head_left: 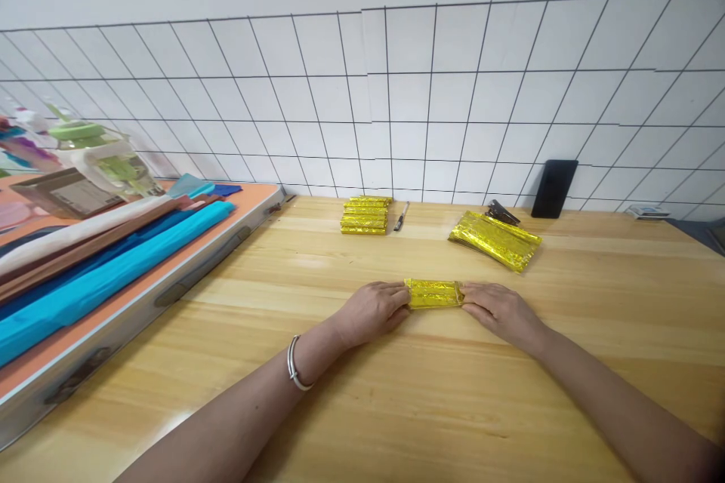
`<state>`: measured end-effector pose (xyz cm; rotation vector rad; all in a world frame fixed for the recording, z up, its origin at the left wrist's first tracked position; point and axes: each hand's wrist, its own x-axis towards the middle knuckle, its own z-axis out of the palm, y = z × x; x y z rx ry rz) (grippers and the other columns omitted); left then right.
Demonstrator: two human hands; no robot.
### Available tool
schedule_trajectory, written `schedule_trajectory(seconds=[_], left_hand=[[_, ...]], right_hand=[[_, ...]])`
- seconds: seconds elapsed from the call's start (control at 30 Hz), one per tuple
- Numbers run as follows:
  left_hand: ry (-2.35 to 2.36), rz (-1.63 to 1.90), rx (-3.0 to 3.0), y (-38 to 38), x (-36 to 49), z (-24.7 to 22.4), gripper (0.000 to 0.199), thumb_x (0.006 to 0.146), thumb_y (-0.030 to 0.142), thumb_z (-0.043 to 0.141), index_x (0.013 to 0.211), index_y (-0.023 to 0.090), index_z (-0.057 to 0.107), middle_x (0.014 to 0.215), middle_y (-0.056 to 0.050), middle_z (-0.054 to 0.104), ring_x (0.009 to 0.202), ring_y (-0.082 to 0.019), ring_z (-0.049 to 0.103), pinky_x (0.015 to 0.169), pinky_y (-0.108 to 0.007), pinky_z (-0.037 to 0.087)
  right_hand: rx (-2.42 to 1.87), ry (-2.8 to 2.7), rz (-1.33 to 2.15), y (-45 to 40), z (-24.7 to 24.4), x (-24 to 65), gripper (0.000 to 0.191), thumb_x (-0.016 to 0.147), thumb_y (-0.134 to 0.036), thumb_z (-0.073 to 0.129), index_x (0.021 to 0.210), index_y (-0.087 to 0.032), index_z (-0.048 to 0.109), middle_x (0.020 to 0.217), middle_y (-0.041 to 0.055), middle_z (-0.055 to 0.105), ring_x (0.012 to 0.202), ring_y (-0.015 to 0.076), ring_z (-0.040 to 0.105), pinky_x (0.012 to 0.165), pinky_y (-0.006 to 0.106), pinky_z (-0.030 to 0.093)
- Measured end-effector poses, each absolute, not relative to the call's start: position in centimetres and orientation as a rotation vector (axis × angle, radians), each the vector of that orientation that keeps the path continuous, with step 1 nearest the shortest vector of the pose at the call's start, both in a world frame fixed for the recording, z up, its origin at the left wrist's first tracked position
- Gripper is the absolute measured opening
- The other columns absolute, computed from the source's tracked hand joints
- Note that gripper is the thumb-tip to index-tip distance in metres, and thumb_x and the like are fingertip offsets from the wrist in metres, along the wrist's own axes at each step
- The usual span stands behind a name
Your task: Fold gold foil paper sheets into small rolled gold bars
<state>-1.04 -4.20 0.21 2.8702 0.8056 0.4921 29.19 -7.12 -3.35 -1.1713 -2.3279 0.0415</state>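
Note:
A folded strip of shiny gold foil paper (434, 293) lies on the wooden table between my two hands. My left hand (378, 309) grips its left end with closed fingers; a silver bangle circles that wrist. At the opposite end, my right hand (498, 309) pinches the foil paper. Both thumbs are on the near edge. Farther back on the left sits a pleated gold foil piece (365, 216). To the right rests a stack of flat gold foil sheets (495, 239), with a black clip (503, 212) behind it.
A pen (402, 216) lies near the wall. A black phone (553, 189) leans against the tiled wall. On the left, an orange-topped raised board (249, 204) bears rolls of coloured paper (130, 264), a cardboard box (68, 192) and a green-lidded bottle (107, 155). A small box (649, 212) sits far right.

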Motion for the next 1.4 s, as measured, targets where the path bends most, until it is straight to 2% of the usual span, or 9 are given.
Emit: schedule_trajectory(seconds=[0.23,0.4,0.57,0.73,1.03,1.4], left_hand=[[0.797,0.553,2.842,-4.1,-1.1,-0.4,0.015,0.091,0.020,0.041,0.088,0.020,0.056,0.092,-0.006,0.064,0.093,-0.018,0.060,0.087,-0.031,0.047],[0.913,0.609,2.724,-4.5,-0.8,-0.6,0.011,0.089,0.018,0.043,0.087,0.020,0.054,0.092,-0.004,0.063,0.090,-0.017,0.061,0.083,-0.029,0.047],[0.943,0.622,2.664,-4.7,-0.6,-0.6,0.010,0.088,0.017,0.044,0.087,0.020,0.054,0.094,-0.003,0.062,0.090,-0.017,0.061,0.082,-0.028,0.047],[0.914,0.625,2.652,-4.6,-0.6,-0.7,0.012,0.089,0.017,0.044,0.090,0.021,0.055,0.102,-0.003,0.063,0.100,-0.018,0.059,0.089,-0.030,0.045],[1.052,0.716,2.538,-4.5,-0.5,-1.7,0.014,0.090,0.021,0.045,0.090,0.021,0.059,0.108,-0.003,0.064,0.105,-0.018,0.057,0.093,-0.033,0.045],[1.204,0.802,2.387,-4.1,0.5,-2.2,0.019,0.086,0.018,0.048,0.071,0.017,0.059,0.101,-0.005,0.062,0.093,-0.017,0.058,0.084,-0.031,0.047]], right_hand=[[-1.192,-2.366,0.151,-7.4,-2.5,28.8,0.015,0.085,-0.029,0.053,0.092,-0.028,0.066,0.109,0.0025,0.067,0.107,0.0222,0.058,0.091,0.042,0.047],[-1.272,-2.140,0.404,-7.3,-2.8,28.5,0.012,0.083,-0.030,0.056,0.078,-0.024,0.066,0.104,0.0037,0.066,0.103,0.0217,0.060,0.087,0.038,0.049],[-1.287,-1.968,0.597,-7.1,-3.7,28.4,0.012,0.079,-0.033,0.060,0.078,-0.023,0.067,0.105,0.0057,0.065,0.104,0.0227,0.059,0.090,0.039,0.047],[-1.274,-1.931,0.668,-7.1,-3.7,28.4,0.010,0.076,-0.033,0.063,0.077,-0.023,0.067,0.107,0.0067,0.064,0.107,0.0239,0.057,0.091,0.040,0.047],[-1.305,-2.050,0.483,-6.7,-3.4,28.0,0.011,0.075,-0.025,0.061,0.065,-0.022,0.062,0.102,0.0055,0.063,0.099,0.0233,0.057,0.085,0.040,0.047],[-1.413,-2.066,0.292,-6.6,-2.7,27.0,0.015,0.071,-0.021,0.060,0.057,-0.022,0.057,0.094,0.0035,0.064,0.091,0.0233,0.058,0.078,0.040,0.047]])
